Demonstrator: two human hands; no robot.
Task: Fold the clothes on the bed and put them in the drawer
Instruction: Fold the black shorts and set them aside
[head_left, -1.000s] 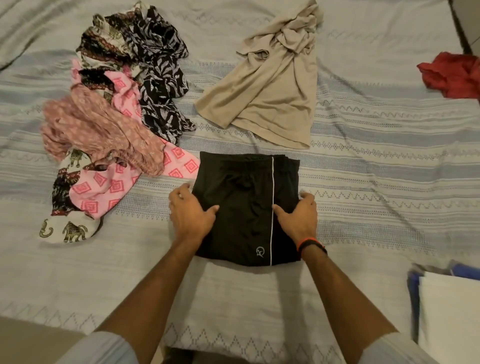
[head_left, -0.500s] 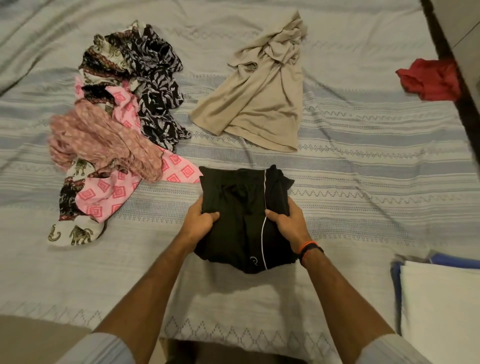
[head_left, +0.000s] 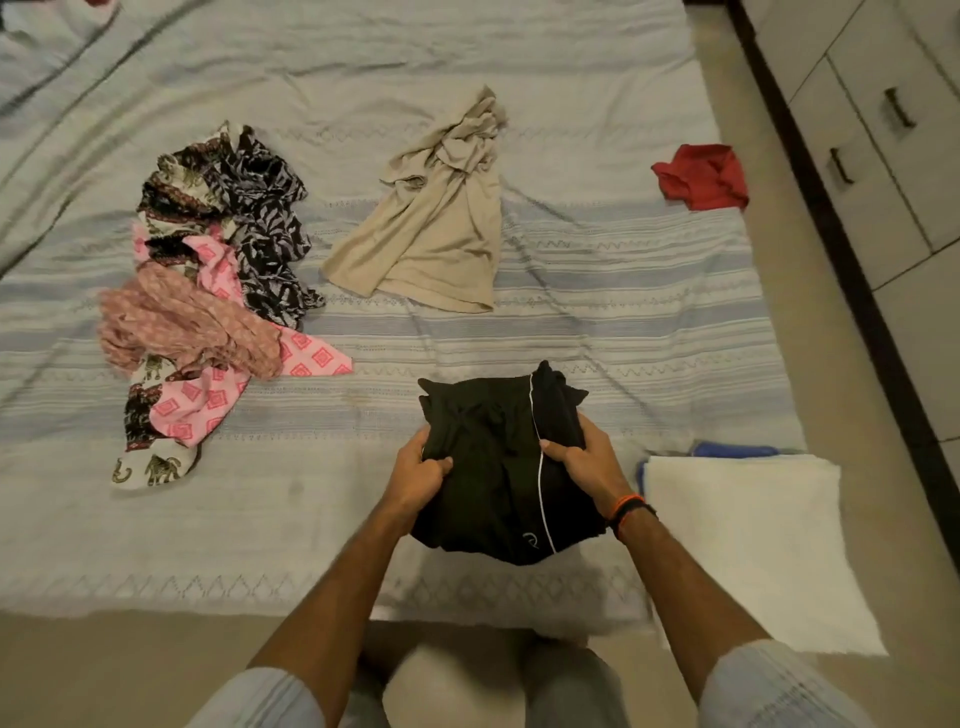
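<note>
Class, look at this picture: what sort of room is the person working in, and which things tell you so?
Most likely a bedroom. A bed with a striped cover fills the view, loose clothes such as a beige top lie on it, and drawers with handles stand along the right wall.

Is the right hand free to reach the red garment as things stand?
Probably not yet: the right hand and left hand both grip the folded black shorts; the red garment lies unobstructed far off.

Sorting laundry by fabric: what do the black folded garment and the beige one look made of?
Black folded garment: likely smooth synthetic sportswear knit, judging by white piping and a small logo. Beige garment: probably soft matte cotton-like jersey; it drapes in limp folds.
</note>
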